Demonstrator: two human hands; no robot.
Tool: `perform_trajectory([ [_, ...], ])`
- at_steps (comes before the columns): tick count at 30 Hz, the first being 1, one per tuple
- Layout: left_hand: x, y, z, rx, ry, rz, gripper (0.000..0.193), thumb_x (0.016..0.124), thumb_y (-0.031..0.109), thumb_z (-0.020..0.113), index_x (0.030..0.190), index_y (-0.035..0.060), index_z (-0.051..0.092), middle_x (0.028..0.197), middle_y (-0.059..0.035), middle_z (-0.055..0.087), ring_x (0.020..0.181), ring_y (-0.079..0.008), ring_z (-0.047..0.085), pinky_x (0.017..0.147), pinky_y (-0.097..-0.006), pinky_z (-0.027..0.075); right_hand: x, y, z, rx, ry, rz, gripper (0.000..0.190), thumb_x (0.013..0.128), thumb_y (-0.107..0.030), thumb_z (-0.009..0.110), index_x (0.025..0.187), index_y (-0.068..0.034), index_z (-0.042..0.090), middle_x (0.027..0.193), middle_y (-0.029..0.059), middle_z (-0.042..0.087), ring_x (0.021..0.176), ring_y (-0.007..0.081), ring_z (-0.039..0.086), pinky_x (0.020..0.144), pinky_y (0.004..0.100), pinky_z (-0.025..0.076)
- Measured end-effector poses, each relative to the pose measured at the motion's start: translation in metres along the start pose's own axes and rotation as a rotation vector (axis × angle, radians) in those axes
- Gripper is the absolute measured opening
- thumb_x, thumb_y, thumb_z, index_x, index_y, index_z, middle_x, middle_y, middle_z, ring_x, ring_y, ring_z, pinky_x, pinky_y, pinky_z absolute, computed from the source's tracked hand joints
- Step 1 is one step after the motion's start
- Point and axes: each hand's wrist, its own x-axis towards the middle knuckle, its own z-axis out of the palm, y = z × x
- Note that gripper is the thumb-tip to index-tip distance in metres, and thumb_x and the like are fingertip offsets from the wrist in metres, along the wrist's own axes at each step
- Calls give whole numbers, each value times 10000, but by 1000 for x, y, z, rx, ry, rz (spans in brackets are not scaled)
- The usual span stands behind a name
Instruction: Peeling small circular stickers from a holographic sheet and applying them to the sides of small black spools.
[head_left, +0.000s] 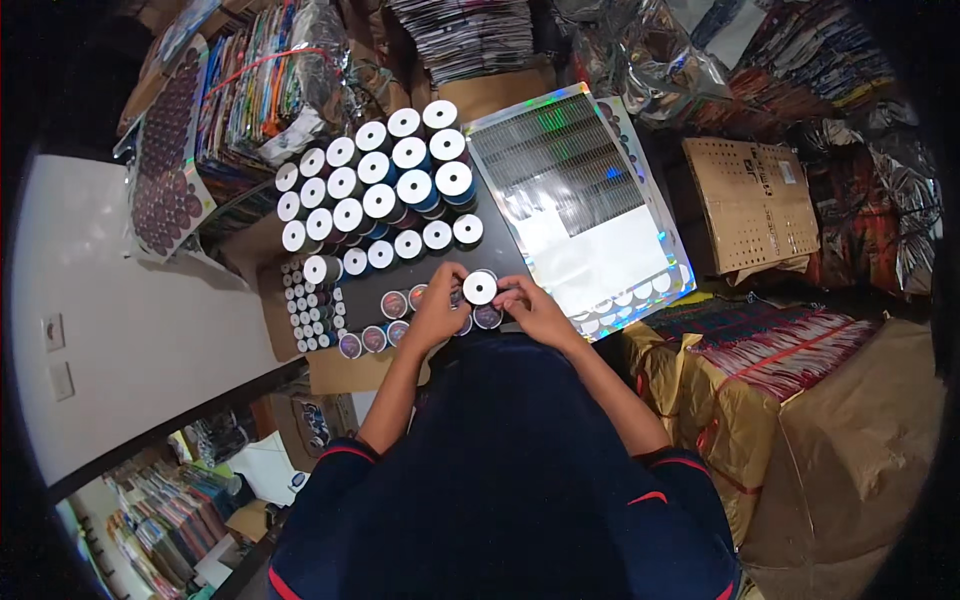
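A spool (480, 288) with a round white end and a small dark centre hole is between my hands. My left hand (441, 309) has its fingers and thumb at the spool's left side. My right hand (538, 313) touches the opposite rim with fingertips and thumb. Beneath and beside the hands stand spools with shiny printed round labels (373, 338) on their ends, partly hidden by my fingers. Rows of white-ended spools (379, 201) fill the table's far left. To the right lies a glossy holographic sheet (592, 217), with round shapes along its near edge.
Small white-ended spools (315, 315) crowd the table's left end. A sheet of dark round labels (169, 150) leans against bundled packets (251, 90) at the left. Beyond the sheet on the right stand a perforated cardboard box (750, 202) and a wrapped bale (847, 435).
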Motion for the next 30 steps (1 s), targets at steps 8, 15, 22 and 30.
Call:
perform_trajectory([
  [8, 22, 33, 1, 220, 136, 137, 449, 762, -85, 526, 1200, 12, 517, 1118, -194, 538, 1048, -361, 577, 948, -413, 474, -14, 13, -29, 60, 144, 9, 298, 990, -21, 544, 1285, 4, 581, 1066, 116, 708, 956, 161, 681, 868, 304, 552],
  [15, 64, 71, 39, 261, -43, 320, 354, 830, 25, 602, 1184, 7, 588, 1143, -213, 608, 1099, -409, 606, 966, -429, 489, -40, 59, -69, 178, 545, 174, 273, 1014, -127, 552, 1266, -30, 597, 965, 45, 674, 844, 117, 640, 690, 270, 521],
  [22, 107, 7, 121, 418, -286, 362, 525, 840, 140, 670, 1337, 5, 568, 1356, -284, 577, 1305, -448, 533, 1129, -465, 422, -70, 85, -89, 203, 969, 319, 443, 960, -167, 589, 1383, -61, 512, 1184, 92, 598, 1011, 175, 617, 753, 339, 574],
  [30, 146, -23, 155, 720, -425, 154, 676, 828, 173, 642, 1410, -112, 451, 1267, -340, 595, 1188, -499, 574, 1045, -544, 474, -69, 63, -101, 735, 962, 241, 513, 983, -237, 538, 1442, -46, 410, 1156, 116, 626, 1023, 219, 604, 895, 390, 511],
])
